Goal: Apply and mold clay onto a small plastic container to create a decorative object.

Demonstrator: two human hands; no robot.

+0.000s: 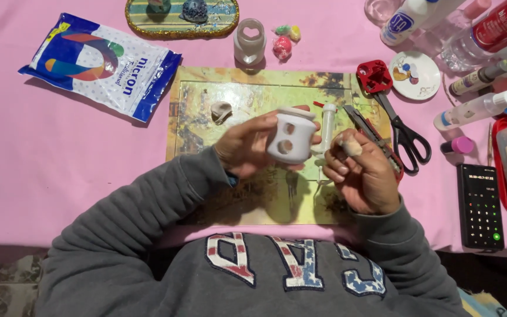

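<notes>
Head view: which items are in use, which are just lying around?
In use:
left hand holding white clay jar
right hand pinching small clay lump
mat under the hands

Lying about:
scissors
powder bag
phone
glue bottle
white cup

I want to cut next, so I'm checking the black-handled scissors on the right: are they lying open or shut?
Shut, as far as shows: the scissors lie flat on the pink cloth, handle loops side by side, blades running together toward the red piece.
</notes>
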